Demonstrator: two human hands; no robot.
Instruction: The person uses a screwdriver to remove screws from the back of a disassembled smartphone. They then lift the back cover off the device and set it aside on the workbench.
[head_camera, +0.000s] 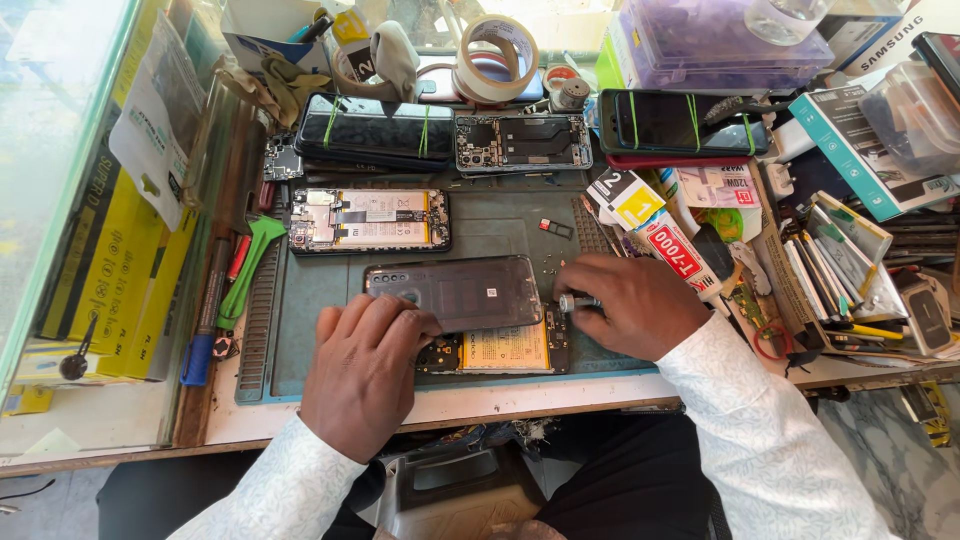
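At frame centre, an opened phone (500, 350) is steadied by the left hand (362, 365); a screwdriver (578, 301) is gripped by the right hand (635, 305). Its back cover (455, 292) is already off; screws remain.

- A white and teal box (868, 150) lies at the far right of the surface.
- Yellow flat packets (115, 290) stand stacked along the left edge.
- A clear bag with a white card (155, 130) leans above them.
- A red and white glue tube (672, 245) lies right of centre.
- Two dark phone screens (683, 122), banded with green rubber bands, lie at the back.
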